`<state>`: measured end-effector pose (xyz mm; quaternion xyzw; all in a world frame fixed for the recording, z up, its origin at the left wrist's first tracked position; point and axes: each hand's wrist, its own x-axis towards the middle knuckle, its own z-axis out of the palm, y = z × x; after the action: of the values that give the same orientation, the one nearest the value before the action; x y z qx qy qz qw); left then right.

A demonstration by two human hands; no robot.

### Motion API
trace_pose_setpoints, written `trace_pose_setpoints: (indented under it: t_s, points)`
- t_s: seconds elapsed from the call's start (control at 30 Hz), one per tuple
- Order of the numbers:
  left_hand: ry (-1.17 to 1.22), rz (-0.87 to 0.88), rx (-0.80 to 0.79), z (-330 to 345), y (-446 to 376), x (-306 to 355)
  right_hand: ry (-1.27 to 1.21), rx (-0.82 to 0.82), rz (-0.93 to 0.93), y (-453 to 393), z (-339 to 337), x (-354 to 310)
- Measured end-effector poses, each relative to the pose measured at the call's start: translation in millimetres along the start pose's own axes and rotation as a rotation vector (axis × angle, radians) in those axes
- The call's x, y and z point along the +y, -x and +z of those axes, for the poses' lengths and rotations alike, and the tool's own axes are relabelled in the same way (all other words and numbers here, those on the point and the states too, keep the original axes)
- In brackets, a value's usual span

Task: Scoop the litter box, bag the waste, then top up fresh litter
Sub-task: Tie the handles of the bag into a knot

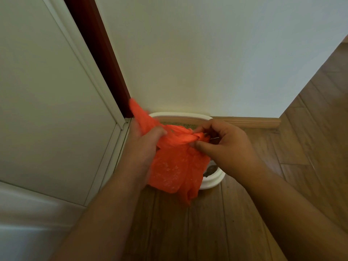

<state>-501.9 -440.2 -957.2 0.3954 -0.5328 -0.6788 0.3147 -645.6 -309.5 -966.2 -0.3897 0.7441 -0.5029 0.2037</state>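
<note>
- Bagging step: orange bag held over litter box.
- Left hand grips one handle; right hand pinches twisted handles.
- Next, likely: cinch knot tight.

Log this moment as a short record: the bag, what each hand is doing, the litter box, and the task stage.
bag: orange plastic bag, held above the box, handles twisted together
left hand: left hand grips one handle
right hand: right hand pinches the twisted part
litter box: white litter box on the wood floor against the wall, mostly hidden behind the bag
stage: bagging, apparently tying the bag
</note>
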Motion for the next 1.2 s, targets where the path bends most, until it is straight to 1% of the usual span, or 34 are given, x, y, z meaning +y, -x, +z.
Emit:
trace_pose_setpoints:
  t_s: [0.03, 0.07, 0.13, 0.23, 0.37, 0.43, 0.5, 0.67, 0.73, 0.83, 0.93, 1.03, 1.13, 1.2]
  points:
    - [-0.015, 0.080, 0.024, -3.5, -1.0, 1.5, -0.009, 0.000, 0.008, -0.4, -1.5, 0.5]
    - [-0.051, 0.158, 0.013, -7.9, -1.3, 2.0, -0.018, -0.003, 0.014, -0.5, -2.6, 0.6]
    - [-0.116, 0.240, -0.083, -13.7, -0.4, 2.7, -0.025, -0.010, 0.024, -0.2, -4.4, 0.1]
    - [-0.181, 0.169, -0.204, -12.0, 0.4, 0.9, -0.028, -0.022, 0.033, -0.7, -6.5, -0.9]
    - [-0.268, 0.057, -0.269, -4.8, 2.6, -5.8, -0.025, -0.040, 0.015, -0.2, -4.9, -3.8]
    - [-0.260, 0.024, -0.247, -3.2, 1.8, -8.8, -0.002, -0.061, 0.017, -0.3, -4.7, -3.7]
    - [-0.243, 0.002, -0.210, -3.2, 0.1, -11.3, -0.045, -0.105, 0.046, -1.2, -5.9, -2.7]
    - [-0.198, -0.009, -0.159, -1.2, -2.8, -15.6, -0.295, -0.251, 0.172, -2.3, -12.8, -3.0]
    - [-0.209, -0.019, -0.151, -1.6, -3.8, -17.3, -0.356, -0.287, 0.226, -2.5, -14.2, -2.4]
    - [-0.215, -0.006, -0.124, -0.8, -3.8, -17.7, -0.349, -0.223, 0.258, -3.6, -14.4, -0.9]
    - [-0.215, 0.005, -0.061, 0.9, -4.6, -21.1, -0.277, -0.177, 0.248, -4.5, -12.2, 0.5]
    - [-0.181, -0.034, -0.015, 1.0, -8.0, -25.5, -0.261, -0.146, 0.260, -4.7, -8.9, 2.9]
    - [0.028, -0.171, -0.001, 5.8, -7.7, -16.8, -0.207, -0.138, 0.280, -4.7, -8.4, 4.7]
    - [0.150, -0.212, 0.002, 7.3, -7.1, -10.9, -0.166, -0.136, 0.293, -4.3, -9.9, 5.3]
